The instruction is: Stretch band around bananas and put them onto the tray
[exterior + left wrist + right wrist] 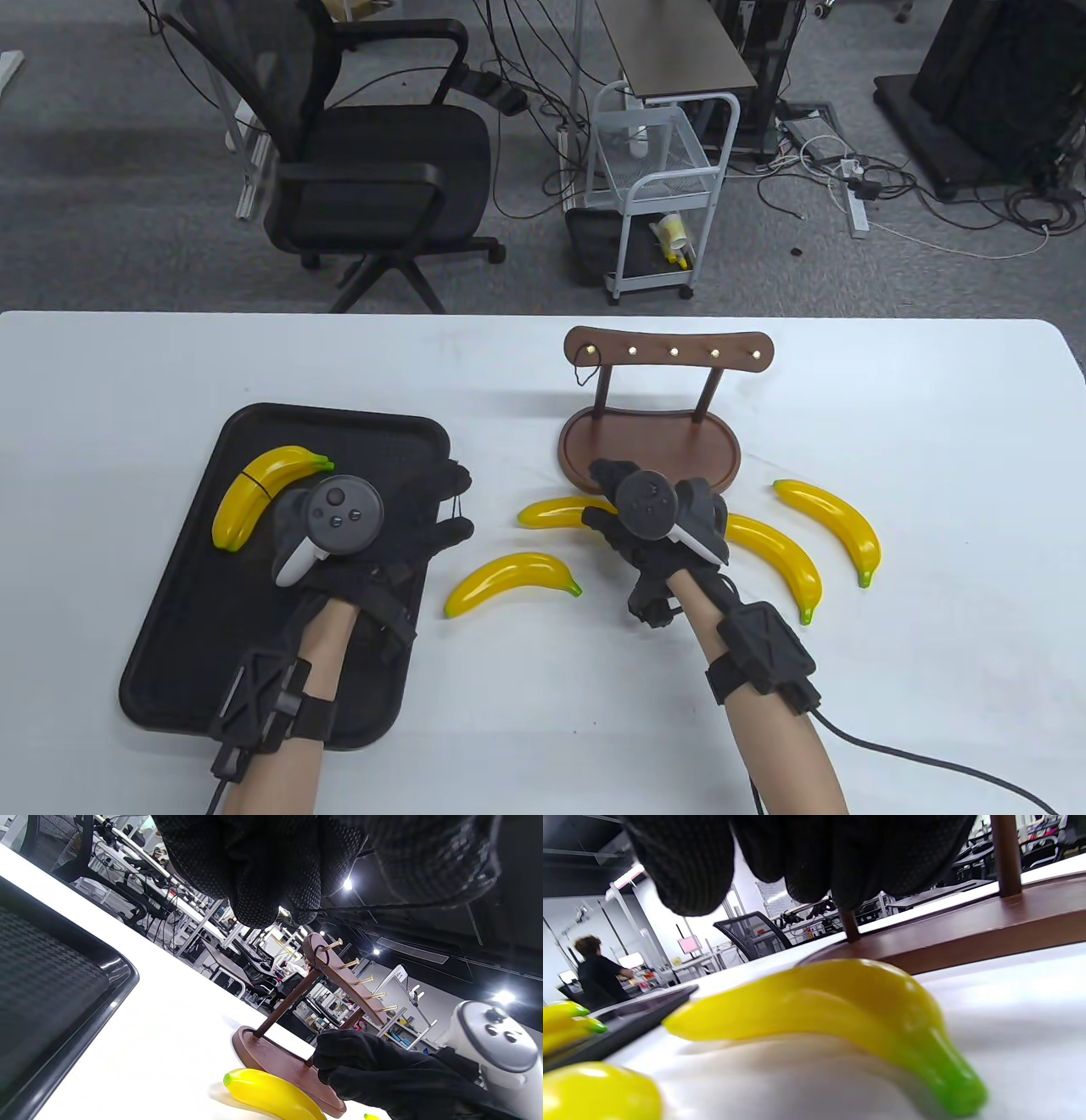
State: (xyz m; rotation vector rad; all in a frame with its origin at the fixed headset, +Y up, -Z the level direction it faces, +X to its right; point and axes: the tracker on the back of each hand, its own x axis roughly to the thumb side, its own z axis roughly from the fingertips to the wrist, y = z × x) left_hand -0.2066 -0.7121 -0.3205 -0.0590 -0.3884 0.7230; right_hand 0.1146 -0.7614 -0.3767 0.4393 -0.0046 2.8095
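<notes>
Two yellow bananas [267, 497] lie side by side on the black tray [195, 662] with a thin black band around them. My left hand [445, 509] hovers over the tray's right edge and pinches another black band [403, 905], which runs taut between its fingers. Several loose bananas lie on the table. My right hand [607, 501] hangs over one banana [547, 512], fingers [683, 866] loosely curled just above it and holding nothing. A second banana [513, 581] lies nearer me, and two more bananas [776, 552] [836, 526] lie to the right.
A brown wooden hook stand [649, 441] stands right behind my right hand, with one dark band hung on its leftmost peg [585, 361]. Beyond the table's far edge are an office chair [365, 170] and a white cart [653, 187].
</notes>
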